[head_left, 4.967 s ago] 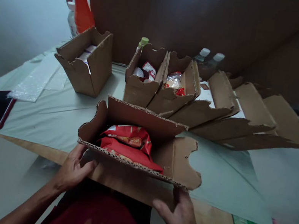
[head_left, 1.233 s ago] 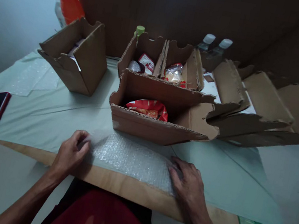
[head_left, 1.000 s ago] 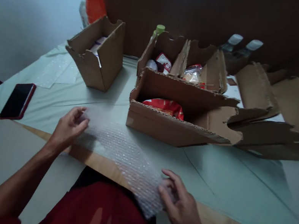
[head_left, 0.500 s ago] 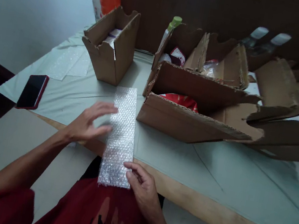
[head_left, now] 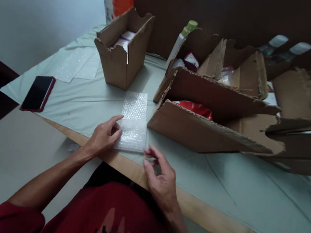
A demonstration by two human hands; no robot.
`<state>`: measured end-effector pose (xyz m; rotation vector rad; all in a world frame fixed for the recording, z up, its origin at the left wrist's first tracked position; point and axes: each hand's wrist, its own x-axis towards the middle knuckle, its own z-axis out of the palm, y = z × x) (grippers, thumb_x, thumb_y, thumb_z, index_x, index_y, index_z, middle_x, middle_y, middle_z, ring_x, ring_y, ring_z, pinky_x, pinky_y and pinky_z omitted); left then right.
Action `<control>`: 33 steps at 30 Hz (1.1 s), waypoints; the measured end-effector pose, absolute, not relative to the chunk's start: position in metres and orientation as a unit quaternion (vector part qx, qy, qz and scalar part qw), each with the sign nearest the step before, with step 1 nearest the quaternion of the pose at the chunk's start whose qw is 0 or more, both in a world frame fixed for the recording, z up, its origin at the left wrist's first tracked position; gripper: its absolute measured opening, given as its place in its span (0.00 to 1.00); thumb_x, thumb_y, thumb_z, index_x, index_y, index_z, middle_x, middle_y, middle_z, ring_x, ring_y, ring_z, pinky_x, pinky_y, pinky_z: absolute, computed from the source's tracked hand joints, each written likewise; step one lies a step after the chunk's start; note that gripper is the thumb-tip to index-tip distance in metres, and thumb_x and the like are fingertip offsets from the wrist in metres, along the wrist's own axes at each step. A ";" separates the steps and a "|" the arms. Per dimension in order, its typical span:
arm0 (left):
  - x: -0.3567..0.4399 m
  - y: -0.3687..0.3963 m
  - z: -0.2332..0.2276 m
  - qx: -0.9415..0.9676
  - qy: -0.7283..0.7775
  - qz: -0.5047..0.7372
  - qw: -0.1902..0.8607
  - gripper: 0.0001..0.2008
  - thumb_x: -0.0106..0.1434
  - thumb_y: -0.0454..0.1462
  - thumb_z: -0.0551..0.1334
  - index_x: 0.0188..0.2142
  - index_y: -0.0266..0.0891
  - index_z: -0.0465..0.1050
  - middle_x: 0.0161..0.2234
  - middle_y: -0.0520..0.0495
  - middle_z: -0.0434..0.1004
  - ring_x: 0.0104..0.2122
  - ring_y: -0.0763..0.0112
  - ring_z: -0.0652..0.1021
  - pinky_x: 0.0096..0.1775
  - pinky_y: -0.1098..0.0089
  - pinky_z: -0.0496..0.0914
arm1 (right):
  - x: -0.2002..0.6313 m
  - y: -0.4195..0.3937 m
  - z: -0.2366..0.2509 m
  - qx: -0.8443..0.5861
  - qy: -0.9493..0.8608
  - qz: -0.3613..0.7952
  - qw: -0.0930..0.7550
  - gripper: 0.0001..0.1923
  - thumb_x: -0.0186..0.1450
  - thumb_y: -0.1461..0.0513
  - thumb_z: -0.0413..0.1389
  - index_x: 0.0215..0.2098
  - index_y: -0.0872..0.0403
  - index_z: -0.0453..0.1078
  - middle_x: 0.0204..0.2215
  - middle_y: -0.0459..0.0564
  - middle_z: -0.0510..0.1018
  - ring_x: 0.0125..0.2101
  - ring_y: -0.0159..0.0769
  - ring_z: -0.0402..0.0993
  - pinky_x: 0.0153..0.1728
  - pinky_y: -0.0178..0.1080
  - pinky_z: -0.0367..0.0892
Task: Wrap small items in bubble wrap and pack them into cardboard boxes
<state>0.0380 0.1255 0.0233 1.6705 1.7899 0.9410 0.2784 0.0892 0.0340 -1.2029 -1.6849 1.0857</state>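
Near table edge: bubble wrap (head_left: 133, 122), flat, just left of open box (head_left: 201, 130).
Left hand (head_left: 103, 139): fingertips pressed on wrap's left edge, nothing gripped.
Right hand (head_left: 161, 177): fingers loose, beside wrap's near corner.

A dark phone (head_left: 38, 93) is seen well to the left of the left fingers (head_left: 115, 123), laid flat on a pale green cloth (head_left: 86, 100). Just beyond the right fingers (head_left: 151, 154), an open cardboard box (head_left: 201, 130) is found, with a red packet (head_left: 197, 108) held inside. Farther beyond the left fingers a smaller upright box (head_left: 119, 62) is placed, and spare clear sheets (head_left: 76, 64) are spread to its left. Behind the open box two more filled boxes (head_left: 242, 67) are set side by side, with a green-capped bottle (head_left: 184, 37) stood against them. Flattened cardboard (head_left: 308, 119) is stacked far to the right of the right fingers.
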 end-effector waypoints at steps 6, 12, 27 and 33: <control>0.036 0.135 0.008 0.665 0.666 0.286 0.180 0.28 0.62 0.33 0.61 0.63 0.39 0.67 0.32 0.51 0.78 0.31 0.67 0.75 0.40 0.65 0.72 | 0.264 0.109 0.023 -0.396 -0.888 0.134 0.190 0.27 0.66 0.71 0.55 0.63 0.56 0.68 0.67 0.63 0.67 0.66 0.54 0.61 0.58 0.56 0.66; 0.033 0.111 0.023 0.709 0.620 0.324 0.082 0.25 0.66 0.35 0.62 0.61 0.38 0.67 0.46 0.40 0.79 0.46 0.58 0.77 0.50 0.56 0.72 | 0.255 0.122 0.022 -0.379 -0.900 0.138 0.163 0.20 0.68 0.73 0.52 0.54 0.53 0.75 0.57 0.59 0.78 0.59 0.48 0.70 0.55 0.52 0.65; 0.039 0.087 0.012 0.727 0.631 0.258 0.082 0.18 0.67 0.36 0.62 0.57 0.42 0.71 0.44 0.42 0.78 0.44 0.57 0.77 0.47 0.56 0.72 | 0.261 0.104 0.034 -0.378 -0.895 0.110 0.210 0.13 0.72 0.63 0.55 0.54 0.54 0.74 0.53 0.59 0.79 0.54 0.49 0.71 0.53 0.50 0.64; 0.034 0.063 0.029 0.766 0.543 0.318 0.132 0.22 0.69 0.37 0.61 0.61 0.43 0.67 0.50 0.40 0.77 0.51 0.55 0.75 0.54 0.52 0.69 | 0.255 0.101 0.028 -0.402 -0.866 0.207 0.213 0.15 0.73 0.66 0.51 0.54 0.51 0.75 0.46 0.54 0.84 0.46 0.44 0.76 0.50 0.48 0.65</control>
